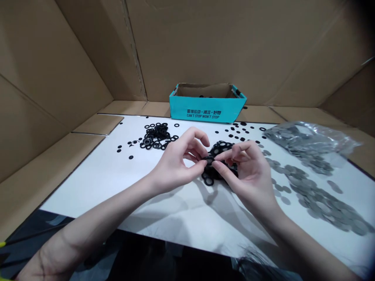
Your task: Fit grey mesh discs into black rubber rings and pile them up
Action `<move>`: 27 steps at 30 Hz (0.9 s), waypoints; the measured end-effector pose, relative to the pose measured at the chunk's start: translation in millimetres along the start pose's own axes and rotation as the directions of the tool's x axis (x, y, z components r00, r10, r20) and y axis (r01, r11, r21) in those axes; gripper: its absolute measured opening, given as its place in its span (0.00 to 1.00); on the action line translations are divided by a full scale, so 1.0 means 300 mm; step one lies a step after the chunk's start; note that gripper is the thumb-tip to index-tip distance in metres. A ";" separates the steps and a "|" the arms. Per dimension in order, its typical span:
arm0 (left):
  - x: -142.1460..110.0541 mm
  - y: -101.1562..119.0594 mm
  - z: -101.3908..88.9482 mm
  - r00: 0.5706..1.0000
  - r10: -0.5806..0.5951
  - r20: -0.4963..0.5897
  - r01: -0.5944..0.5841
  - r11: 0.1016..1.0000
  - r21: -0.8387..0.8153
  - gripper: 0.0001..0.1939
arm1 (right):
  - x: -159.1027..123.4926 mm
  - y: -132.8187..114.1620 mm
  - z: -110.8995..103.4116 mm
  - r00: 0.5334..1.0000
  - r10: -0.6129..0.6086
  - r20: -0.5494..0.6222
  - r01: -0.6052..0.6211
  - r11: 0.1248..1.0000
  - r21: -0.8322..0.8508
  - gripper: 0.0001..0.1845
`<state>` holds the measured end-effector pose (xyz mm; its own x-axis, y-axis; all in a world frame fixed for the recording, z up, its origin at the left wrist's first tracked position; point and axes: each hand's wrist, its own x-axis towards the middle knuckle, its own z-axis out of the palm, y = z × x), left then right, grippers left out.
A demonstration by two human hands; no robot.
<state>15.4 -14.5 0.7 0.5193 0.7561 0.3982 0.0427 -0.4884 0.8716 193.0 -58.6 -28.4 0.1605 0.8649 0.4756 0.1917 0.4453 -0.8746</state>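
Note:
Both hands meet over the middle of the white tabletop. Thumb and fingers of my left hand (178,162) pinch one side of a small black ring (209,159), whose centre looks grey. From the other side, my right hand (252,168) grips the same ring between thumb and index finger. Right behind and below the fingers lies a pile of black rings (222,147), some with grey centres, partly hidden by my right hand. One loose black ring (208,180) rests at the pile's near edge.
A second heap of black rings (158,134) lies left. Grey discs (319,201) spread on the right, beside a clear plastic bag (310,136) of more discs. Small black discs (234,134) are scattered behind. A turquoise box (205,107) stands at the back, before cardboard walls (234,47).

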 end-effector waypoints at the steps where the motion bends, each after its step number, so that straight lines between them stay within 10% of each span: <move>1: -0.001 0.001 0.001 1.000 0.001 0.000 -0.001 1.000 0.011 0.16 | 0.001 0.002 0.000 1.000 -0.011 0.002 0.011 1.000 -0.013 0.16; 13: 0.003 0.007 -0.016 0.992 0.055 0.112 -0.063 0.995 0.071 0.13 | -0.011 0.004 0.001 0.999 -0.043 0.008 0.043 0.998 -0.038 0.17; 27: -0.001 0.006 0.005 1.000 -0.013 -0.012 0.014 0.997 0.077 0.15 | -0.009 0.006 0.005 0.994 -0.107 0.013 0.108 0.990 -0.089 0.19</move>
<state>16.6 -16.2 1.8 0.5087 0.7675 0.3902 0.1155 -0.5099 0.8524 191.4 -59.8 -31.4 0.1267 0.8149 0.5655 0.2934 0.5138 -0.8062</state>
